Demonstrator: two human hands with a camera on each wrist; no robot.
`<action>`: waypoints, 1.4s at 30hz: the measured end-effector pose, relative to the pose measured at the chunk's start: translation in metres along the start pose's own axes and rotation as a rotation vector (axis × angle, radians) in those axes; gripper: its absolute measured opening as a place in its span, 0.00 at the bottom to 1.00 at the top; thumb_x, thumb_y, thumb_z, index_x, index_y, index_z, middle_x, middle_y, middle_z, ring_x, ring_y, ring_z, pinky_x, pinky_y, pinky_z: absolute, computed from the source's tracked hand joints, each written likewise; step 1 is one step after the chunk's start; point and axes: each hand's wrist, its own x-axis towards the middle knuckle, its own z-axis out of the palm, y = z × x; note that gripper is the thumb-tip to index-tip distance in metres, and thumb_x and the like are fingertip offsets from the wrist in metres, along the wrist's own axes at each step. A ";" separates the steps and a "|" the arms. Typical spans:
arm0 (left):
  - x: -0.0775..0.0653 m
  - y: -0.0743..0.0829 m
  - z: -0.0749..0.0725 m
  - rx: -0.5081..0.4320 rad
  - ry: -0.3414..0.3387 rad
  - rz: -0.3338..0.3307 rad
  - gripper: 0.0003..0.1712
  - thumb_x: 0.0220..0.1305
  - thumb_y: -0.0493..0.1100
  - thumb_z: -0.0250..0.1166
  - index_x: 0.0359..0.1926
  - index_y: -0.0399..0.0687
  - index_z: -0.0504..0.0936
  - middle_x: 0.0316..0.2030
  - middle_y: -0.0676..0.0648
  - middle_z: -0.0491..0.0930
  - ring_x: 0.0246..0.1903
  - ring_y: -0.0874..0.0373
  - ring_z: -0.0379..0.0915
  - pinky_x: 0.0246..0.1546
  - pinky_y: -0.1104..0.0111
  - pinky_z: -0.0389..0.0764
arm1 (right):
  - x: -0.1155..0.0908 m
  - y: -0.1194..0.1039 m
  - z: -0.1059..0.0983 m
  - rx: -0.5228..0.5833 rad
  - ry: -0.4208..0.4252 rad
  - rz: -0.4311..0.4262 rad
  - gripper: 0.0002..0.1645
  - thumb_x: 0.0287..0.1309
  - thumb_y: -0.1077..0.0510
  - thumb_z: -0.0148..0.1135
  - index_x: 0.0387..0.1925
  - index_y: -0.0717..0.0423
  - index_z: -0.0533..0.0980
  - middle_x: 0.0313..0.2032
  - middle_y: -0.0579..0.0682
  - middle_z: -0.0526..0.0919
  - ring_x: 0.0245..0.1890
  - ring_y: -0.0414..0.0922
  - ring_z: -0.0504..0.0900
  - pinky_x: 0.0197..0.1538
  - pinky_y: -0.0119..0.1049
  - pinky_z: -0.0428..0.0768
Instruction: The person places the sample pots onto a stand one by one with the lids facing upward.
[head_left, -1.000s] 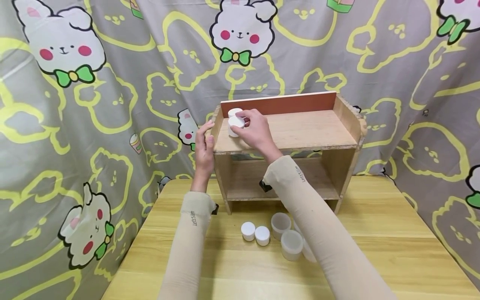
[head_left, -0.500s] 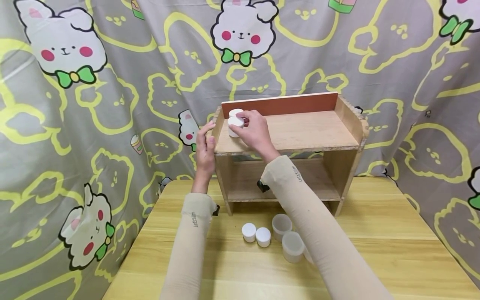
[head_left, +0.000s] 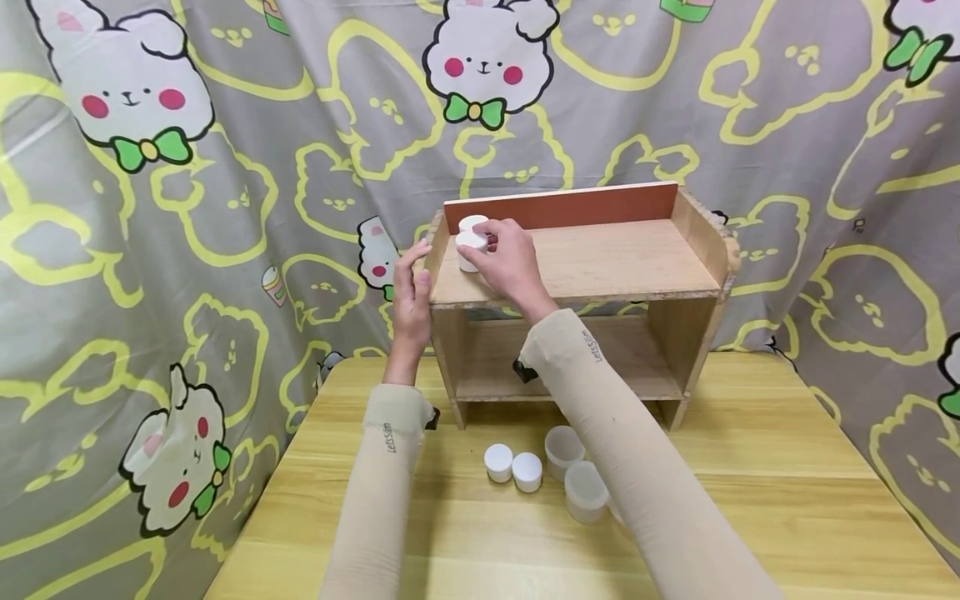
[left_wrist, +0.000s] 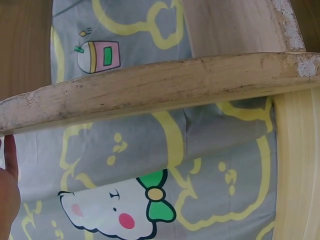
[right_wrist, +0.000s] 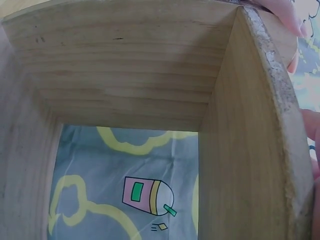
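Observation:
My right hand (head_left: 510, 260) reaches over the top of a small wooden shelf (head_left: 585, 258) and pinches a small white jar (head_left: 469, 253) at its left end. Close behind that jar stands a second white jar (head_left: 472, 222), partly covered by the first. Whether the held jar touches the top board I cannot tell. My left hand (head_left: 410, 304) rests against the outside of the shelf's left side panel (head_left: 437, 254), fingers pointing up. In the left wrist view, part of the hand (left_wrist: 7, 200) touches the panel edge (left_wrist: 150, 90). The right wrist view shows the shelf's inside (right_wrist: 130, 70), without the jars.
On the wooden table (head_left: 315, 500), in front of the shelf, are two white jars (head_left: 498, 462) side by side. To their right stand larger translucent tubs (head_left: 586, 492), partly hidden by my right sleeve. A patterned curtain (head_left: 300, 167) hangs behind and at both sides.
Between one second and half a second ago, the held jar shifted very slightly left and the right forearm a little left. The left hand stays at the side panel.

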 end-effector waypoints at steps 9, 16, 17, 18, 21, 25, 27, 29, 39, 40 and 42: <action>0.001 0.001 0.000 -0.016 0.001 -0.001 0.22 0.73 0.32 0.47 0.63 0.27 0.69 0.68 0.28 0.69 0.75 0.42 0.61 0.78 0.56 0.57 | 0.000 -0.001 -0.001 0.010 -0.010 0.004 0.27 0.60 0.52 0.75 0.58 0.61 0.82 0.52 0.60 0.82 0.49 0.52 0.85 0.56 0.42 0.82; 0.002 0.002 0.001 -0.014 0.005 -0.008 0.21 0.73 0.33 0.47 0.63 0.27 0.69 0.68 0.29 0.69 0.75 0.41 0.61 0.77 0.55 0.57 | -0.001 -0.001 -0.002 0.014 -0.007 0.003 0.28 0.59 0.53 0.75 0.58 0.61 0.81 0.51 0.60 0.84 0.49 0.51 0.85 0.56 0.41 0.82; 0.002 0.002 0.001 -0.012 0.005 -0.007 0.21 0.73 0.33 0.47 0.63 0.27 0.69 0.68 0.29 0.69 0.75 0.41 0.61 0.77 0.55 0.57 | -0.001 -0.002 -0.002 0.015 -0.007 0.005 0.28 0.59 0.53 0.75 0.58 0.61 0.81 0.51 0.60 0.84 0.49 0.51 0.85 0.56 0.41 0.82; 0.002 0.002 0.001 -0.011 0.005 -0.007 0.21 0.73 0.33 0.47 0.63 0.27 0.69 0.68 0.29 0.69 0.75 0.41 0.61 0.77 0.55 0.57 | -0.001 -0.001 -0.003 0.017 -0.007 0.006 0.28 0.59 0.53 0.75 0.58 0.62 0.81 0.51 0.60 0.84 0.49 0.51 0.85 0.56 0.41 0.81; 0.002 0.003 0.000 -0.008 0.001 -0.010 0.21 0.73 0.33 0.46 0.63 0.27 0.69 0.68 0.29 0.68 0.75 0.41 0.61 0.77 0.55 0.57 | 0.000 -0.001 -0.002 0.022 -0.009 0.010 0.29 0.59 0.52 0.75 0.58 0.62 0.81 0.51 0.59 0.84 0.49 0.51 0.84 0.56 0.41 0.81; 0.001 -0.009 -0.001 0.000 0.000 -0.006 0.22 0.74 0.36 0.47 0.64 0.31 0.70 0.69 0.32 0.69 0.75 0.43 0.61 0.77 0.55 0.57 | 0.000 0.000 -0.002 0.025 -0.008 0.005 0.28 0.59 0.53 0.76 0.57 0.63 0.81 0.50 0.59 0.84 0.49 0.51 0.85 0.56 0.41 0.81; 0.001 -0.020 -0.001 0.005 0.005 0.001 0.22 0.74 0.37 0.48 0.64 0.33 0.70 0.69 0.35 0.70 0.75 0.45 0.61 0.77 0.56 0.57 | 0.001 0.000 -0.002 0.025 -0.006 0.001 0.28 0.59 0.53 0.76 0.57 0.63 0.81 0.50 0.59 0.84 0.48 0.51 0.85 0.56 0.41 0.81; 0.001 -0.026 0.000 0.011 0.007 0.004 0.22 0.74 0.37 0.47 0.65 0.34 0.70 0.69 0.35 0.70 0.75 0.45 0.61 0.77 0.56 0.57 | 0.000 0.000 -0.002 0.026 -0.007 0.000 0.28 0.59 0.53 0.76 0.57 0.63 0.81 0.49 0.59 0.84 0.48 0.51 0.85 0.55 0.41 0.81; 0.001 0.006 -0.001 0.006 -0.016 -0.025 0.22 0.73 0.33 0.46 0.64 0.27 0.68 0.69 0.29 0.68 0.75 0.39 0.60 0.77 0.54 0.57 | 0.000 0.002 -0.002 0.021 -0.023 0.002 0.29 0.60 0.52 0.75 0.58 0.62 0.81 0.50 0.59 0.84 0.48 0.50 0.84 0.55 0.41 0.82; 0.001 0.006 -0.001 0.007 -0.015 -0.027 0.22 0.74 0.33 0.47 0.64 0.27 0.68 0.69 0.30 0.68 0.75 0.39 0.60 0.77 0.54 0.56 | 0.000 0.002 -0.003 0.021 -0.024 0.003 0.29 0.60 0.52 0.75 0.58 0.62 0.81 0.50 0.59 0.84 0.49 0.50 0.84 0.55 0.41 0.82; 0.001 0.005 -0.001 0.006 -0.016 -0.029 0.22 0.73 0.33 0.46 0.64 0.27 0.68 0.69 0.30 0.68 0.75 0.39 0.59 0.77 0.54 0.56 | -0.001 0.002 -0.003 0.021 -0.029 0.002 0.29 0.60 0.52 0.75 0.59 0.62 0.81 0.51 0.59 0.83 0.49 0.51 0.84 0.56 0.41 0.82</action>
